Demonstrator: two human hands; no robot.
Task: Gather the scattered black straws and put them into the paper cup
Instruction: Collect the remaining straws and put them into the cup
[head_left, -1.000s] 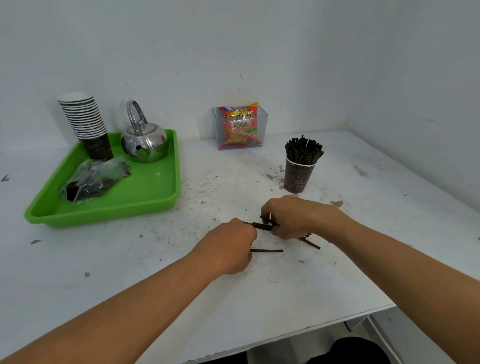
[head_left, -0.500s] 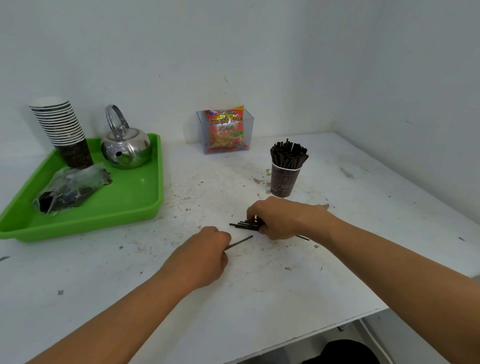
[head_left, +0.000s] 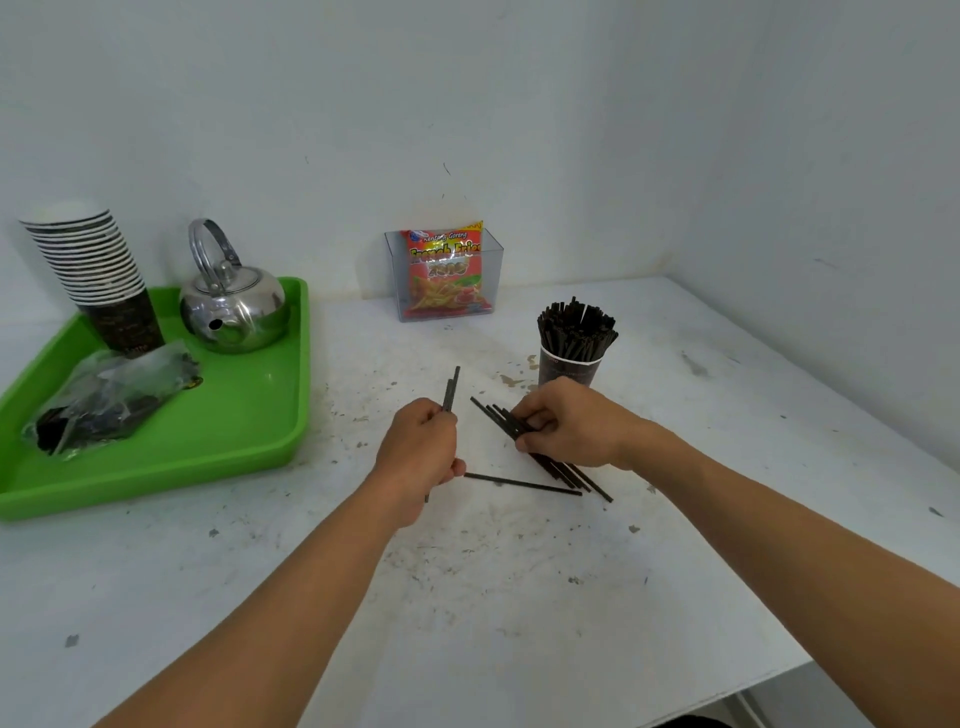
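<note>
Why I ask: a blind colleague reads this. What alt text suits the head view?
The left hand holds two black straws and the right hand grips a bundle at a white table; one loose straw lies between them. A straw-filled paper cup stands behind.

The round metal kettle (head_left: 244, 312) gleams mirror-bright; the green plastic tray (head_left: 249, 421) is glossy. The black straws (head_left: 571, 473) look matt, perhaps plastic.
</note>
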